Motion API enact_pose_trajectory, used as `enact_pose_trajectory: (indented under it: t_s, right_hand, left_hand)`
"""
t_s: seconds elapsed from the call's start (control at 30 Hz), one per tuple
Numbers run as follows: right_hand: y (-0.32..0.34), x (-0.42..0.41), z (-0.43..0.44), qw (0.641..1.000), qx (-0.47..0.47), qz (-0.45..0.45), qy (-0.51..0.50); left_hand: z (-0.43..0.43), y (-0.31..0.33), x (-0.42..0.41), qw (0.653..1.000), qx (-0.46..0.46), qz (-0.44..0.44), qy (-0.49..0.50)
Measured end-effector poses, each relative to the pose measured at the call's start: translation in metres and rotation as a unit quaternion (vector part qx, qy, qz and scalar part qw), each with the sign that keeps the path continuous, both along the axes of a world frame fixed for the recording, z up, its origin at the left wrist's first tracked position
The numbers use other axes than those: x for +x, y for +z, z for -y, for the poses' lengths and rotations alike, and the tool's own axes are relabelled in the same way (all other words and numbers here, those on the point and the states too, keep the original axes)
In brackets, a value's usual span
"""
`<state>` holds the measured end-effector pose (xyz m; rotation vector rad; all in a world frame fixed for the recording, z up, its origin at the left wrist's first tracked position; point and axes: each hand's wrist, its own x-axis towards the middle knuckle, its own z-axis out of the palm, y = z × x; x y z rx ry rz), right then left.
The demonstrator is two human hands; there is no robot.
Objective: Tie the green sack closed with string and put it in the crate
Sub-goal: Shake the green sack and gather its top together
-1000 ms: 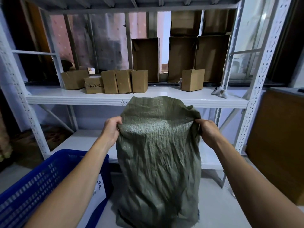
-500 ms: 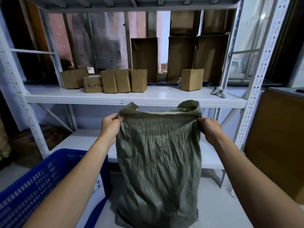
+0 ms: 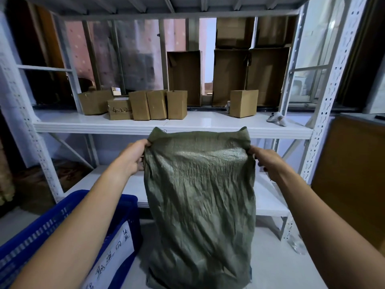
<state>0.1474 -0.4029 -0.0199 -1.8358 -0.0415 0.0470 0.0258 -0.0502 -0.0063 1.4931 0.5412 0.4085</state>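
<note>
A crumpled green woven sack (image 3: 200,205) hangs upright in front of me, its bottom resting near the floor. My left hand (image 3: 131,157) grips the sack's top left corner. My right hand (image 3: 266,161) grips the top right corner. The top edge is stretched flat between both hands. A blue plastic crate (image 3: 68,213) with a white paper label (image 3: 112,257) stands at the lower left, beside the sack. No string is visible.
A white metal shelving rack (image 3: 173,126) stands right behind the sack, with several small cardboard boxes (image 3: 156,104) on its upper shelf and a small white object (image 3: 276,118) at its right end. A brown cabinet (image 3: 354,174) is on the right.
The sack's top edge went from bulging upward to dipping open, then to stretched straight between my hands. Both hands stayed on the corners and moved slightly apart.
</note>
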Motion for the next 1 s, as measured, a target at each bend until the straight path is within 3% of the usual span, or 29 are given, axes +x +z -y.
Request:
enact_pose_trajectory:
  t_s: [0.1, 0.33, 0.43, 0.6, 0.7, 1.0]
  right_hand:
    - [0.005, -0.004, -0.002, 1.0, 0.011, -0.009, 0.018]
    - [0.0, -0.012, -0.008, 0.98, 0.16, -0.1, 0.06]
    - [-0.003, -0.011, -0.01, 0.969, 0.204, -0.121, 0.071]
    - [-0.011, -0.003, -0.015, 0.987, 0.142, -0.049, 0.058]
    - [-0.019, 0.0, -0.016, 0.987, 0.154, -0.026, 0.035]
    - [-0.034, -0.005, -0.025, 0.934, 0.353, -0.039, 0.027]
  left_hand:
    - [0.003, 0.004, -0.002, 1.0, 0.011, -0.011, 0.022]
    - [-0.003, 0.004, -0.007, 0.989, 0.137, -0.045, 0.028]
    - [0.001, 0.004, -0.009, 0.991, 0.125, -0.039, -0.003]
    - [-0.001, -0.003, -0.006, 0.995, 0.097, -0.001, -0.006]
    - [-0.003, -0.013, 0.002, 0.997, 0.075, 0.029, -0.005]
    - [-0.001, -0.028, 0.004, 0.993, -0.024, 0.1, -0.064]
